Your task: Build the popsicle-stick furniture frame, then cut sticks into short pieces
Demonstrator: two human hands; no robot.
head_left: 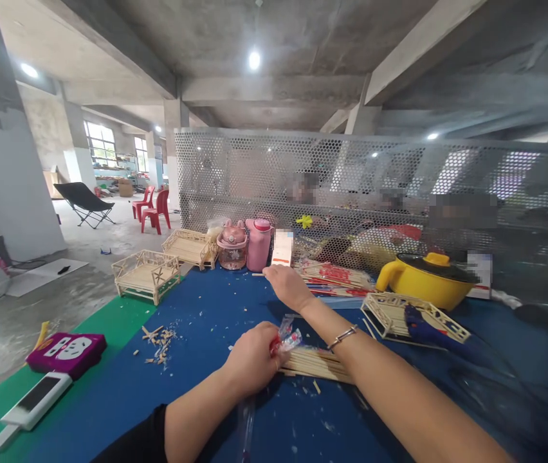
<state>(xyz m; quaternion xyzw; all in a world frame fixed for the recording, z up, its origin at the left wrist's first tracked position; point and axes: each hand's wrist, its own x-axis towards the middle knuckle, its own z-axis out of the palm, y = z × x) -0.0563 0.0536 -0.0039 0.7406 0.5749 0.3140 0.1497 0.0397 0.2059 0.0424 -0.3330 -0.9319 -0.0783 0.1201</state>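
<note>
Grasps a crumpled clear-and-red wrapper [289,341] in the left hand [257,357], with fingers curled around it, just at the left end of the sticks [319,364]. Has those sticks lying flat on the blue table [206,315], and loses their right part from sight behind the right forearm. Stretches the right hand [291,287] to the far side of the sticks, with bent fingers. Shows a pale rod [257,274] by the fingertips, but cannot tell whether pinched there or lying past them. Has a white card [282,241] upright just behind that hand. Finds the widest room left of the sticks, over blue surface specked with crumbs, up to a heap of scraps [158,343]. Comes, farther left of the sticks, to a green strip [119,321] along the table's edge, with a purple box [66,354] and a white device [37,399] on it. Has more room on the near side of the sticks, hemmed in by both forearms and a length of clear film [247,418]. Runs tighter beyond the sticks, against packets [334,273] and then a mesh panel [235,167] along the far edge. Meets a frame [384,315] right of the sticks, with a yellow pot [419,286] just behind. Has a pink jar [232,251] and a flask [258,247] well beyond the sticks, to the left, by the panel.
</note>
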